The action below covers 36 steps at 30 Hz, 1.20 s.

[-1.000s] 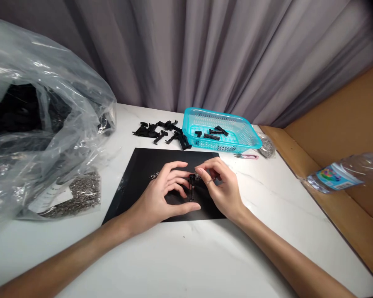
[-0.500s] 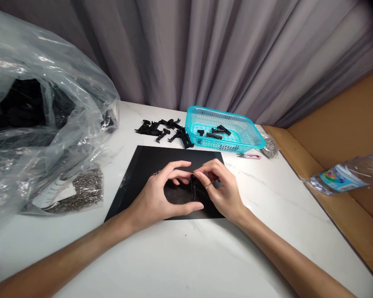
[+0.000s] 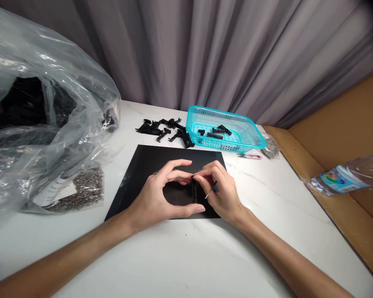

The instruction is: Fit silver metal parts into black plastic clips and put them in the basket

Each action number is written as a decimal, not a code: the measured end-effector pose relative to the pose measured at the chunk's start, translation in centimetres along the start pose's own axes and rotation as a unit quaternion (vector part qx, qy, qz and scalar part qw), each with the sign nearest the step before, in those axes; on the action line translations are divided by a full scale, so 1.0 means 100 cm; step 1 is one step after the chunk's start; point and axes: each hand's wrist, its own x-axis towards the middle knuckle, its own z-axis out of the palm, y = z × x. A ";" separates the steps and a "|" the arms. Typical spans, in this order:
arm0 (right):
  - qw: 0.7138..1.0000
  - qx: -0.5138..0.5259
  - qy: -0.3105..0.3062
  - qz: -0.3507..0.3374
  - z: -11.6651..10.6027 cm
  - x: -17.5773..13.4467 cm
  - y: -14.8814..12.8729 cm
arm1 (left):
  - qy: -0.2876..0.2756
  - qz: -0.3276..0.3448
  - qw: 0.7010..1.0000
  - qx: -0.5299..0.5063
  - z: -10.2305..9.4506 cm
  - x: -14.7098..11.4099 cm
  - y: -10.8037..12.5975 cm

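A slim black plastic part (image 3: pixel 194 191) stands lengthwise between my two hands, over a black mat (image 3: pixel 129 182). My left hand (image 3: pixel 155 194) is curved around it, with the thumb by its near end and the fingers by its far end. At that far end, the thumb and forefinger of my right hand (image 3: pixel 223 188) are closed in a pinch on the part. Whether a smaller piece is also between those fingertips is hidden. Similar black plastic parts (image 3: pixel 164 133) lie in a loose heap beyond the mat.
Right of the heap stands a turquoise basket (image 3: pixel 230 147) with several black pieces inside. Small pink snips (image 3: pixel 251 157) and a bag of metal bits (image 3: pixel 270 147) lie beside it. At left are a large plastic bag (image 3: pixel 90 99) and a packet of small metal pieces (image 3: pixel 88 188); at right, a bottle (image 3: pixel 340 178) and cardboard (image 3: pixel 338 120).
My right hand has turned slightly, its pinch still at the part's far end. My left fingers have shifted a little closer to that end.
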 end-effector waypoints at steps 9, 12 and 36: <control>0.998 -0.059 -0.005 -0.033 0.000 0.000 0.001 | 0.022 -0.002 1.000 -0.001 0.003 -0.002 0.004; 0.995 -0.086 -0.007 -0.048 -0.001 0.001 0.000 | 0.022 -0.004 1.000 0.006 0.003 -0.003 0.002; 0.986 -0.067 -0.103 -0.114 -0.016 -0.002 0.001 | 0.010 0.000 0.999 0.042 0.003 -0.004 -0.004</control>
